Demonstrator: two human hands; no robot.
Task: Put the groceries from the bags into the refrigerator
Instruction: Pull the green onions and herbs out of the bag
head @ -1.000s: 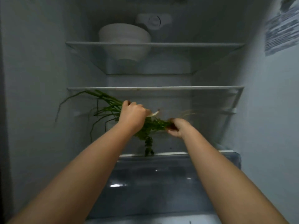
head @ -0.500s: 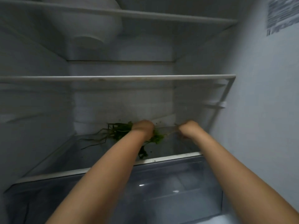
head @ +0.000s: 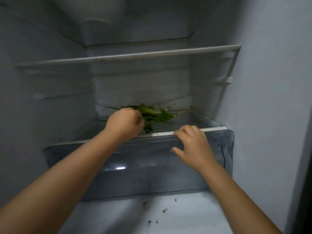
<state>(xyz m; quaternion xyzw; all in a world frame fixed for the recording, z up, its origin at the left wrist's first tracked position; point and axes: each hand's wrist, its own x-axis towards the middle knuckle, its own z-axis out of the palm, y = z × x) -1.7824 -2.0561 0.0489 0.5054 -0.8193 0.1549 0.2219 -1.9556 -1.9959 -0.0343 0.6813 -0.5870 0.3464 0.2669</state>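
**Greens down on the shelf, right hand off**

Head view: since half a second ago the right hand (head: 194, 146) has let go of the greens (head: 157, 114) and drawn back to the drawer's (head: 152, 174) front edge, its grip open; the left hand (head: 125, 123) remains curled over the leafy end, though whether it truly clasps I cannot tell; the bunch lies on the glass shelf (head: 199, 119) above the drawer; light, limp, easily bruised, it is best held by its gathered stems.

Dark crumbs (head: 163, 210) scattered on the pale ledge below the drawer front.
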